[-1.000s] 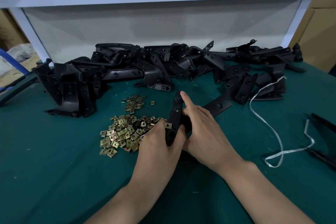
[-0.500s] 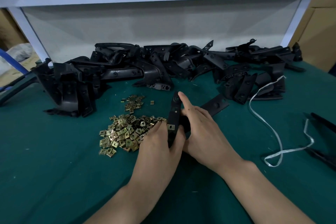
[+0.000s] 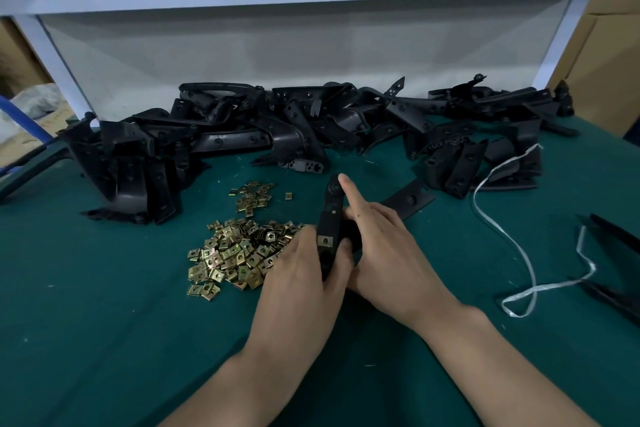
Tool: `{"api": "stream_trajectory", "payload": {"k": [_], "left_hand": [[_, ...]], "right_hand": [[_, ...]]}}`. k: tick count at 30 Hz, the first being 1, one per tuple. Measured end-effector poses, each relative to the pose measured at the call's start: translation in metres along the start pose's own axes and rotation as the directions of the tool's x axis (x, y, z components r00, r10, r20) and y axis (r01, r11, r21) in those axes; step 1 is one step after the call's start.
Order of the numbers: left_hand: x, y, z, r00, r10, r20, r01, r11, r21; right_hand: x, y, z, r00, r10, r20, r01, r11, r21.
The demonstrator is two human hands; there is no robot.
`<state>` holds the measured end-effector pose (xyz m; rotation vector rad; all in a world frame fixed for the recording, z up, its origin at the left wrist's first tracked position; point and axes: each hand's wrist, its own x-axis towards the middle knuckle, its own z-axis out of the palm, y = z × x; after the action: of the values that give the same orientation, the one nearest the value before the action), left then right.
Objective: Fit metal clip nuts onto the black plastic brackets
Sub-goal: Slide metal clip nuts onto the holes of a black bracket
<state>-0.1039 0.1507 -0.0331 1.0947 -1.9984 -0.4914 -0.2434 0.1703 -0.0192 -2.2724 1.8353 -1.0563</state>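
two hands and one black bracket (image 3: pixel 330 204) between them, up on its edge in the middle of the green worktop (image 3: pixel 104 322). one gold clip nut (image 3: pixel 325 240) stuck on its lower part. left hand (image 3: pixel 304 274) curled round the bracket low down, left fingers (image 3: pixel 306 236) tight on both sides by the nut. right hand (image 3: pixel 388 253) holding the bracket from the right, right fingers (image 3: pixel 367 215) bent behind it, one pointing finger (image 3: pixel 348 191) straight along the top end. just left of the hands, one big pile of loose clip nuts (image 3: pixel 235 253), too many to count. one small pile (image 3: pixel 254 198) behind it, and one lone nut (image 3: pixel 289 196). at the back, a long heap of black brackets (image 3: pixel 277 132), too many to count. one white string (image 3: pixel 512 239) on the right.
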Motion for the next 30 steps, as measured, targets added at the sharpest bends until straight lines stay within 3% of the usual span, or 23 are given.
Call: {"api": "stream_trajectory", "payload": {"k": [2,5,12,15,18,21,25,27,30], "left_hand": [[-0.002,0.001,-0.001,0.997,0.017,-0.08,-0.013,0.999,0.046],[-0.004,0.005,-0.004,0.972,0.155,-0.176,-0.144,0.987,0.072],[-0.007,0.004,-0.001,0.938,0.347,0.007,-0.339,0.913,0.227],[-0.008,0.003,-0.003,0.906,0.423,0.004,-0.418,0.894,0.16],[-0.003,-0.001,-0.007,0.93,0.344,-0.129,-0.333,0.937,0.101],[0.011,-0.017,-0.016,0.964,0.204,-0.169,-0.145,0.94,0.308],[0.02,-0.037,-0.024,0.999,-0.006,0.037,-0.019,0.762,0.647],[0.022,-0.039,-0.025,0.993,-0.052,0.104,-0.031,0.746,0.666],[0.023,-0.04,-0.024,0.99,-0.003,0.139,-0.085,0.778,0.623]], "right_hand": [[0.0,0.003,0.0,1.0,-0.002,-0.009,0.002,1.0,0.0],[-0.001,0.005,-0.001,1.0,-0.008,0.014,0.008,1.0,-0.011],[0.0,0.011,0.005,0.996,-0.058,0.068,0.065,0.994,-0.093],[0.001,0.009,0.004,0.998,-0.038,0.048,0.04,0.998,-0.042],[0.002,0.01,0.003,1.0,0.002,-0.002,-0.002,1.0,-0.017],[0.003,0.008,0.002,0.993,0.074,-0.091,-0.074,0.997,0.006],[0.003,0.011,0.002,0.977,0.117,-0.18,-0.123,0.992,-0.022],[0.004,0.011,0.001,0.973,0.14,-0.183,-0.146,0.989,-0.018],[0.003,0.013,0.002,0.975,0.15,-0.164,-0.156,0.987,-0.024]]}}
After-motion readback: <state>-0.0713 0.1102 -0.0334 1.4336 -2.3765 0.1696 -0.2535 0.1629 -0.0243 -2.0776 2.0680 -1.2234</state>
